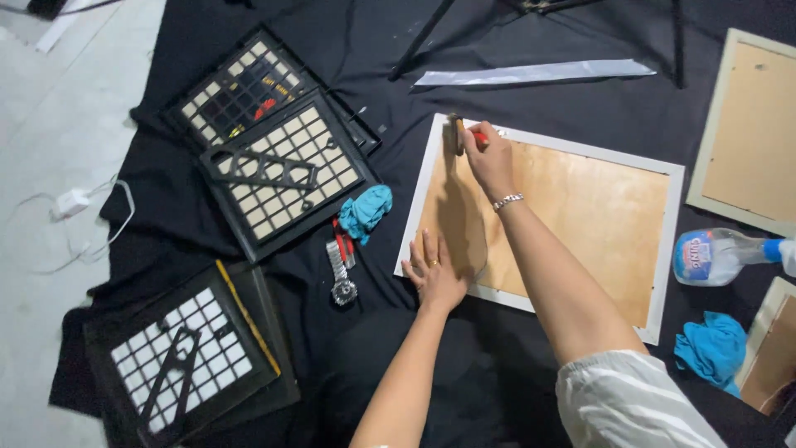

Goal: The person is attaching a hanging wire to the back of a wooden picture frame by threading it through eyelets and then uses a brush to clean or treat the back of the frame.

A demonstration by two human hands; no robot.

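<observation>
On a black cloth spread over a pale floor, a white-edged frame lies back up, its brown board showing. Its near right corner is hidden under the right arm and a white striped sleeve.

Right hand: closed around a small tool at the frame's far left corner. Only a dark round end and a bit of red handle show; what kind of tool cannot be told.

Left hand: flat, fingers spread, pressing the frame's near left edge. Ring on one finger; a bracelet on the right wrist.

Second frame at far right, cut off by the edge. A third at lower right, mostly out of view.

Three black grid frames to the left: one with a black stand lying across it, one partly under it with dark cells and small red and yellow marks too small to read, one near the lower left corner.

Long silvery strip beyond the frame. Dark rods above it run out of view.

Clear bottle on its side, right of the frame: blue label, blue cap, the cap end cut off.

Blue rag left of the frame; another at lower right. Red-handled tool beside the first rag, head unclear.

White charger with cord on the floor.
</observation>
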